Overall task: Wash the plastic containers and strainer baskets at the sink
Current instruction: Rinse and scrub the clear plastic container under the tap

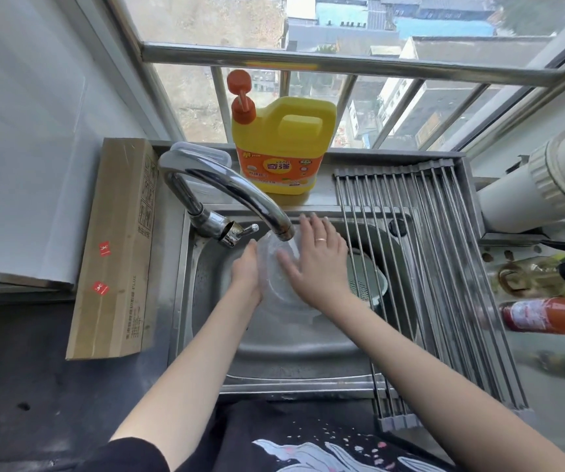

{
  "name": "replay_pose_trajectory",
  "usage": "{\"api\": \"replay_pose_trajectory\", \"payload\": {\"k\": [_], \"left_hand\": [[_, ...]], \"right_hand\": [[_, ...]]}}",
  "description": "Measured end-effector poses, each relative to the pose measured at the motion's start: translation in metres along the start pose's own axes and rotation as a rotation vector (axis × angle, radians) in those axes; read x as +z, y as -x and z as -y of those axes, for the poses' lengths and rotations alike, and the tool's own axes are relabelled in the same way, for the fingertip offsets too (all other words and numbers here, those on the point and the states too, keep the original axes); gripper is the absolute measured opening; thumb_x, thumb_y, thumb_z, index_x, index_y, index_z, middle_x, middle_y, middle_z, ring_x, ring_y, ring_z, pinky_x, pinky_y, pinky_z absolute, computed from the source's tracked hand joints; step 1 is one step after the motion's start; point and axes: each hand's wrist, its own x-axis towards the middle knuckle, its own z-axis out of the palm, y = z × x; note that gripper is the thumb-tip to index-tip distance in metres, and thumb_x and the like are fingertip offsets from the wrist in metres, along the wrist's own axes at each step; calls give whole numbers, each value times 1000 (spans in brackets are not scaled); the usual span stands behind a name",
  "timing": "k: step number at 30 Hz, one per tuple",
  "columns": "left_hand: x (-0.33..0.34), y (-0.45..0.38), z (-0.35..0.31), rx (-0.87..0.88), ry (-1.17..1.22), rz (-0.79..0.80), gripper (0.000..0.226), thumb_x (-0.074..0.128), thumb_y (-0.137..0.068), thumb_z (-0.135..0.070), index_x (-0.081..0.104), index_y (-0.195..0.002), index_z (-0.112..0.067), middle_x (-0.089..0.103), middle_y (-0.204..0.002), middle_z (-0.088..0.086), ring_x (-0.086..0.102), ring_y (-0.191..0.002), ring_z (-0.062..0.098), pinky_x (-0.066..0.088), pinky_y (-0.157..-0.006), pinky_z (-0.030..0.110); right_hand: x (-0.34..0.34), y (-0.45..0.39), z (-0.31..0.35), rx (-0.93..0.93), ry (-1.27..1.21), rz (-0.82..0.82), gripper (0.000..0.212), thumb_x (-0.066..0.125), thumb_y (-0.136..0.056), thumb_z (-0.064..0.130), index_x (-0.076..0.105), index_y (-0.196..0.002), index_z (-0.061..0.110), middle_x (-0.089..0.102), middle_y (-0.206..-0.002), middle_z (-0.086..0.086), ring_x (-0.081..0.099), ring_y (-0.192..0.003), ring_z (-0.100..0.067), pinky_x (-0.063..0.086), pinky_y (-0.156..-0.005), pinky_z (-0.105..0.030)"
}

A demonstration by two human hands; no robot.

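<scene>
A clear round plastic container [279, 267] is held on its side over the steel sink [294, 349], right under the spout of the chrome faucet [226, 192]. My left hand [246, 272] grips its left rim. My right hand [318, 258] lies flat with fingers spread against the container's open side. A pale strainer basket [368, 279] sits in the sink under the rack, partly hidden by its bars. Another clear container with a lid [202, 153] stands behind the faucet.
A yellow detergent jug [284, 148] with an orange pump stands on the back ledge. A roll-up drying rack [437, 267] covers the sink's right side. A cardboard box [117, 247] lies left of it. Sauce bottles [546, 316] and a white pipe [540, 185] are at right.
</scene>
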Motion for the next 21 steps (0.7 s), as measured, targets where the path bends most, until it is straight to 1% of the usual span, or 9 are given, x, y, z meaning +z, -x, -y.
{"api": "replay_pose_trajectory", "payload": {"k": [2,3,6,8,11,14,16,18,21], "left_hand": [[5,6,-3,-15,-40,-66,51,51,-91,-43,57,-123,-4,63,-118,11,60,-109,30,47,-98,39],[6,6,-2,-23,-66,-84,51,51,-90,-43,58,-122,-4,64,-119,11,61,-108,30,47,-96,37],[7,8,7,-46,-73,-21,57,45,-88,-52,58,-122,-9,64,-119,7,62,-105,28,48,-96,37],[7,4,15,-50,-91,62,66,40,-83,-62,59,-124,-15,65,-120,8,63,-106,27,47,-99,41],[9,5,18,17,-184,133,54,46,-87,-54,64,-118,-14,68,-114,10,63,-105,26,47,-99,43],[9,10,19,34,-177,75,54,53,-84,-50,64,-117,-9,68,-110,9,65,-101,27,49,-97,43],[7,12,19,4,-114,48,49,54,-86,-44,64,-116,-7,69,-105,9,66,-95,27,51,-94,40],[6,13,16,1,-55,44,37,53,-91,-34,65,-110,-4,68,-96,10,65,-87,25,52,-83,35],[2,16,7,30,16,-26,25,54,-92,-29,62,-98,-6,65,-82,6,62,-82,23,50,-68,28]], "right_hand": [[6,13,1,-133,30,105,86,7,-83,74,4,-152,23,-12,-157,-1,-15,-145,-28,-5,-115,-57],[8,18,-4,-234,12,115,89,7,-82,76,3,-152,22,-16,-154,0,-19,-144,-27,-7,-115,-56],[5,18,-24,-465,2,116,85,23,-87,69,9,-152,16,-1,-156,2,-10,-147,-22,-1,-118,-50],[-2,9,-31,-511,34,130,78,28,-89,65,17,-152,20,15,-157,4,3,-147,-19,5,-118,-45],[-20,-6,-23,-399,76,47,62,23,-89,61,47,-137,30,49,-133,1,39,-125,-22,24,-99,-38],[-27,-17,-11,-318,78,45,52,26,-93,57,59,-96,17,59,-101,-6,56,-94,-29,36,-80,-39],[-22,-23,-7,-237,-6,62,39,36,-99,44,51,-76,15,59,-86,-8,57,-78,-33,37,-65,-37],[-22,-28,-8,-91,-202,-22,44,39,-100,35,50,-64,13,55,-65,-5,51,-66,-32,32,-58,-34],[-20,-32,-17,-70,-313,-83,42,40,-100,29,55,-69,4,56,-63,-9,54,-67,-31,33,-58,-34]]}}
